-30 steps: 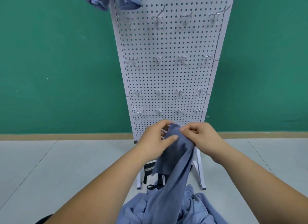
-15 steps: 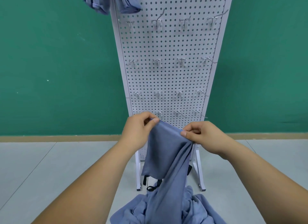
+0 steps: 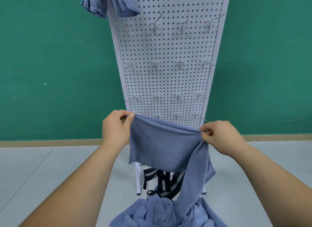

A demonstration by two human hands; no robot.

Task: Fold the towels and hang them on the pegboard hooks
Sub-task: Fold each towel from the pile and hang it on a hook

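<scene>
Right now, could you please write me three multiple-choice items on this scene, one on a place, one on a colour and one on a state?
1. Where do the hung towels sit on the pegboard?
A. top left
B. bottom right
C. middle row

2. What colour is the wall?
A. white
B. green
C. red

3. How is the towel held?
A. crumpled in one hand
B. lying flat on the floor
C. spread between both hands

Answers:
1. A, they hang at the board's upper left corner.
2. B, green shows on both sides of the board.
3. C, the left hand and the right hand each pinch an end of its top edge, while more towels lie in a pile below.
</scene>
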